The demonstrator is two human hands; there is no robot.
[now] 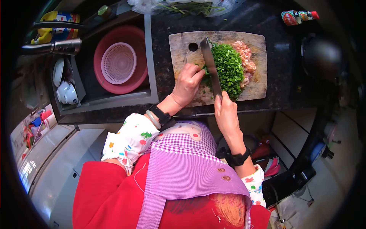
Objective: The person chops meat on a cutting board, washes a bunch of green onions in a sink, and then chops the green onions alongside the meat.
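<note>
On a worn wooden cutting board [257,86] lies a heap of chopped greens [228,66], with diced pink meat [245,57] along its right side. My right hand [226,114] is wrapped round the handle of a cleaver [211,65], whose blade points away from me along the left edge of the heap. Just left of the blade, my left hand [187,83] rests over the board with its fingers curled at a few pieces of greens. What its fingertips press on is mostly hidden.
Left of the board, a sink [152,68] holds a red basin [100,63] with a pink strainer [119,63]. A plastic bag [187,7] with green stalks lies behind the board. A bottle [299,17] lies at the back right, near a dark pan [324,57].
</note>
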